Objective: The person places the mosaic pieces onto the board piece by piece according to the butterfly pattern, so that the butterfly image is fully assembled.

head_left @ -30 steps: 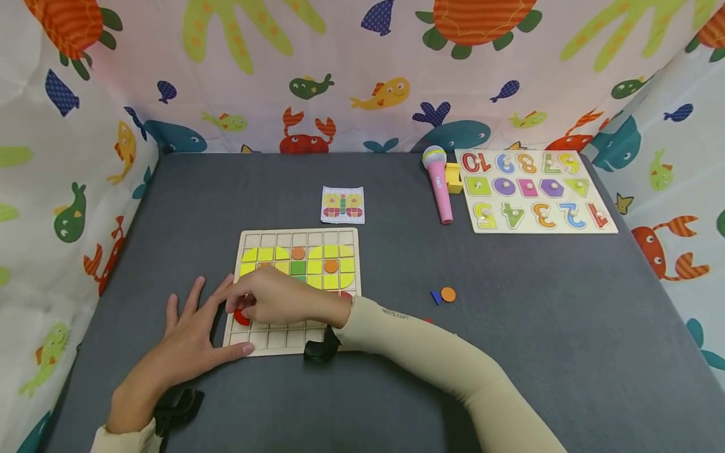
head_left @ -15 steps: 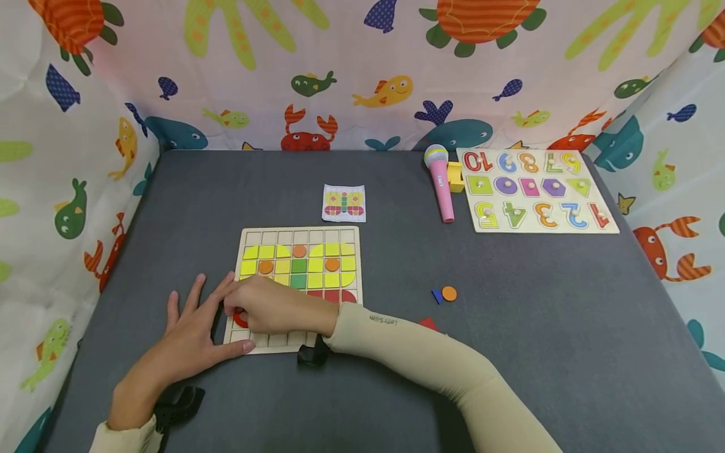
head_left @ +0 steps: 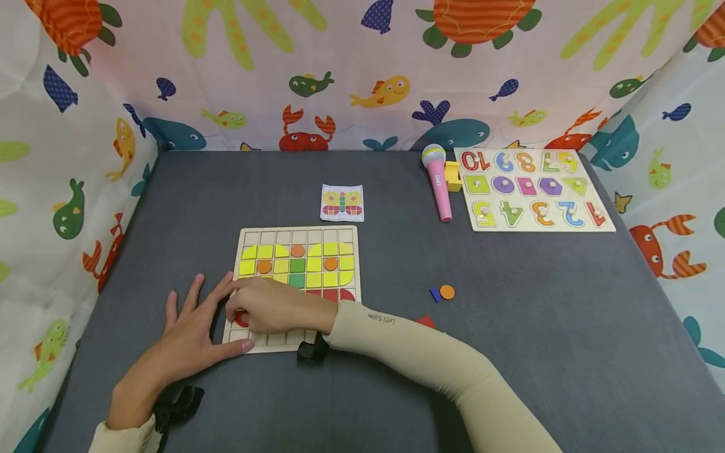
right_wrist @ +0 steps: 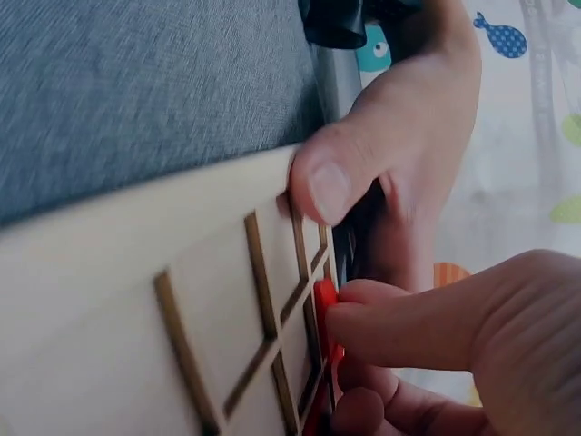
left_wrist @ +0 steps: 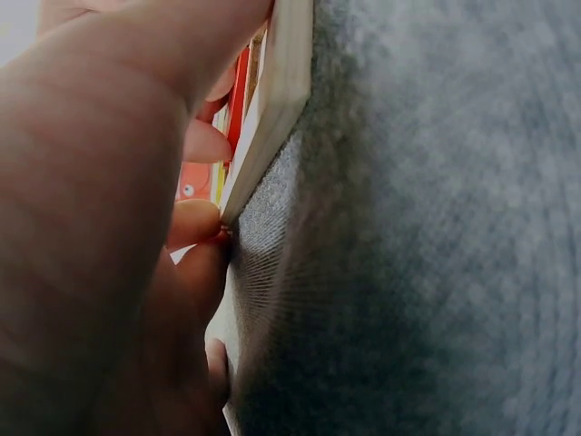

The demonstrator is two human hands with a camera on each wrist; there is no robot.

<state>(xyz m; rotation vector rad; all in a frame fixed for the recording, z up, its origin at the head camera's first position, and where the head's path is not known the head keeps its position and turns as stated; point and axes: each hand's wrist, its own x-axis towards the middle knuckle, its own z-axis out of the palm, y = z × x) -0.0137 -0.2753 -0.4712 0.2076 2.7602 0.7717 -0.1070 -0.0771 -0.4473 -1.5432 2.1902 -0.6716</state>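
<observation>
A square wooden grid board (head_left: pixel 277 341) lies on the grey table with yellow, orange, green and red tiles set in its cells. My right hand (head_left: pixel 274 305) reaches across it, fingers curled, and pinches a red tile (head_left: pixel 241 319) at the board's left side. In the right wrist view the thumb sits against that red tile (right_wrist: pixel 324 304), low in its cell. My left hand (head_left: pixel 189 346) is spread beside the board, thumb on the front left corner and fingertips along the left edge. Part of the red row is hidden under the right hand.
A small card with a butterfly pattern (head_left: pixel 342 203) lies behind the board. To the right are a blue piece (head_left: pixel 435 295), an orange disc (head_left: pixel 447 292) and a red piece (head_left: pixel 426 321) partly behind the sleeve. Farther back are a pink microphone (head_left: pixel 438 185), a yellow block (head_left: pixel 453 177) and a number puzzle (head_left: pixel 538 192).
My right hand has shifted slightly toward the front of the board, and its forearm now uncovers more of the red row and a red piece on the table. The left hand stays put.
</observation>
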